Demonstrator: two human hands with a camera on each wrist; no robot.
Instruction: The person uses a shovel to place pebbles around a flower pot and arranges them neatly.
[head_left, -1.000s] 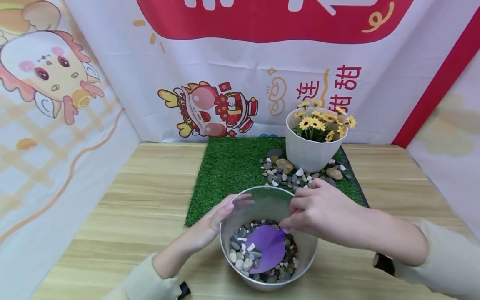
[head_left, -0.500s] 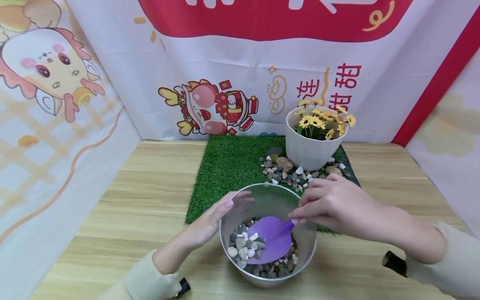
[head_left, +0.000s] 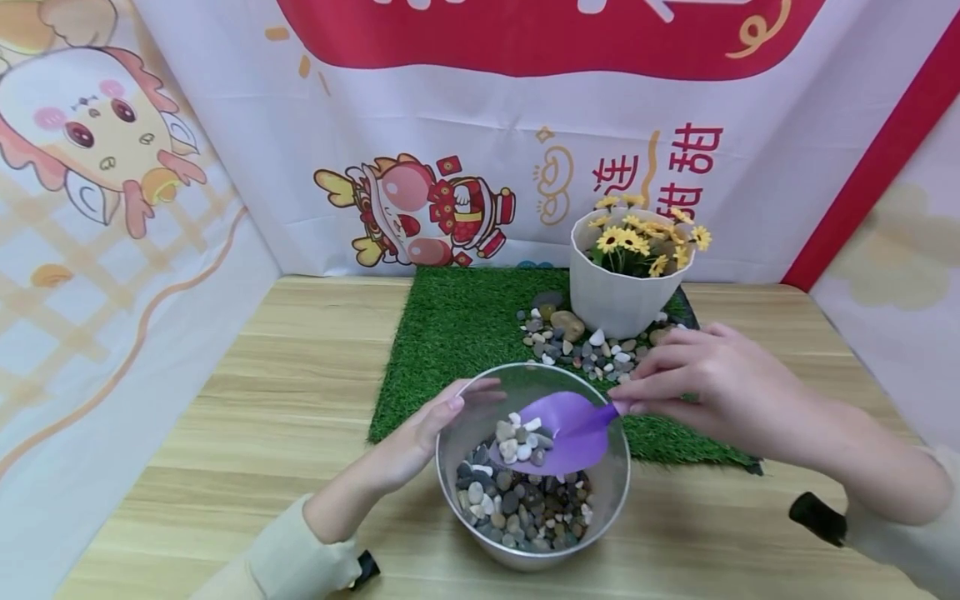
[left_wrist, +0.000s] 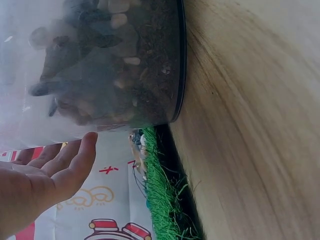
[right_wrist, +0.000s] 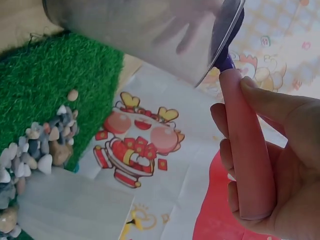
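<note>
A clear bucket (head_left: 619, 500) stands at the table's front, with dark soil in its base and mixed pebbles (head_left: 517, 512) on top. My left hand (head_left: 423, 429) rests against its left side, fingers extended along the outer wall; in the left wrist view its fingertips meet the wall. My right hand (head_left: 708, 392) grips a small garden trowel by its pink handle (right_wrist: 245, 145), fingers wrapped round it. The trowel's purple blade (head_left: 581, 442) lies level inside the bucket near the rim, above the pebbles, carrying a small heap of white and grey stones (head_left: 517, 442).
Behind the bucket lies a green artificial grass mat (head_left: 450, 333). A white pot (head_left: 626, 304) of yellow flowers stands on its back right corner, with loose pebbles (head_left: 592, 354) spread around it. Printed cloth (head_left: 465, 108) hangs behind the wooden table (head_left: 247, 400).
My right hand has raised the trowel and drawn it back to the right, lifting the stones on its blade off the pebbles below. The left hand stays at the bucket.
</note>
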